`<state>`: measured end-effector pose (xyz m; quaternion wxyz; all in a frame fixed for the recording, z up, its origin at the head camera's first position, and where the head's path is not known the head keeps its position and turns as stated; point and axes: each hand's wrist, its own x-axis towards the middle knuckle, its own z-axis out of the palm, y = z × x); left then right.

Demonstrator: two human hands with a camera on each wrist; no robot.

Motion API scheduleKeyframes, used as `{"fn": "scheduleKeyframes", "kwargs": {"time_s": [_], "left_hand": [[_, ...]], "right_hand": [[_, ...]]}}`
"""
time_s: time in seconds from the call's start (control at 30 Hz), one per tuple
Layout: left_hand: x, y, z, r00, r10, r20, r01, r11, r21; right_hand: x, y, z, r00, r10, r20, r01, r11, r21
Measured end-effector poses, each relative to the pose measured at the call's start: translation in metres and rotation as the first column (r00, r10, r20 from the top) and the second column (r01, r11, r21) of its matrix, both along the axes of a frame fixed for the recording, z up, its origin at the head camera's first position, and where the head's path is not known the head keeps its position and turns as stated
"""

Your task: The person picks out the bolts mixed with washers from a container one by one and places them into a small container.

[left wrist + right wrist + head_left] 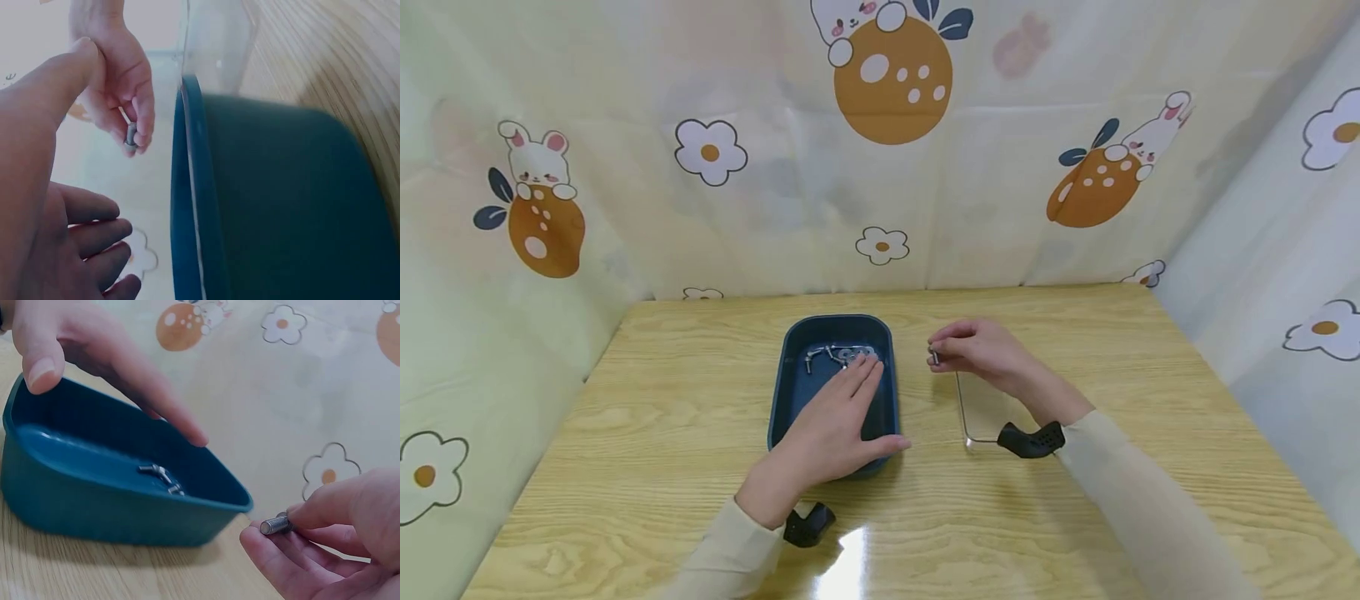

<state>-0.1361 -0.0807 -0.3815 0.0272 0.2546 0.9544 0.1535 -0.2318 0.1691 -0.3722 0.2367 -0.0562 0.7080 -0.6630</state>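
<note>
My right hand pinches a short metal bolt between thumb and fingers, its threaded end showing in the right wrist view. That hand is to the right of a dark blue tray, above a clear box. With fingers straight and thumb spread, my left hand hovers over the tray and holds nothing. Inside the tray, toward its far end, lie several small bolts and some washers, partly hidden by the left fingertips in the head view.
Both containers stand on a light wood-grain table. A patterned curtain with rabbits and flowers hangs behind the table and along its sides. Black wrist straps sit on both wrists.
</note>
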Motion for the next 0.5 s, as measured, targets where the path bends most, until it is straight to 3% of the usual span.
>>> {"fn": "scheduleKeyframes", "kwargs": {"time_s": [0.5], "left_hand": [[-0.004, 0.049, 0.001, 0.997, -0.06, 0.052, 0.06, 0.998, -0.01]], "right_hand": [[0.012, 0.046, -0.004, 0.998, -0.056, -0.002, 0.056, 0.996, 0.073]]}}
